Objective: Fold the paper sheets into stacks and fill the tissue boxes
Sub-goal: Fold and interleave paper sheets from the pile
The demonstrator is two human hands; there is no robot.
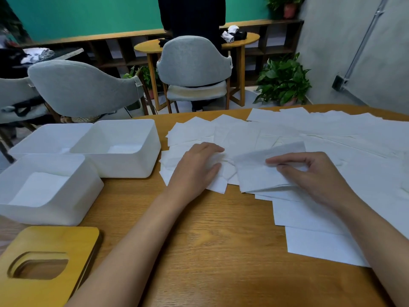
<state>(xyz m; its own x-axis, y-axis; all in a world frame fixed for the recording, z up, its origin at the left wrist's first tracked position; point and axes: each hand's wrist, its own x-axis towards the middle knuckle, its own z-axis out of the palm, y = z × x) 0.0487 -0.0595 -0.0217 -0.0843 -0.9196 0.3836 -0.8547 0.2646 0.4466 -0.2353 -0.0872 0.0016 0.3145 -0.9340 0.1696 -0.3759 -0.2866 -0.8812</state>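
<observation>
Head view: folding step in hand, by the look of the layout, with the filling hardly started. Flat on the overlapping paper sheets [332,134], the left hand [195,168], fingers straight and close together, pressing them down on the table [210,240]. Half closed beside it, the right hand [309,173], thumb and forefinger pinching the upper layer of a lifted sheet [259,171], the other fingers loosely curled above it. That lifted sheet raised off a thin fanned pile just beneath, between the two hands, its left edge just beside the left thumb. Many more sheets loose and unstacked across the far and right parts of the table. To the left, three white tissue boxes [124,151], open-topped, each seemingly with a low layer of white paper at the bottom; a wooden lid [51,244] lying off, nearest the body. Next, probably: carry the pinched edge over, match the corners, crease under the flat palm, then add to a stack before filling any box.
</observation>
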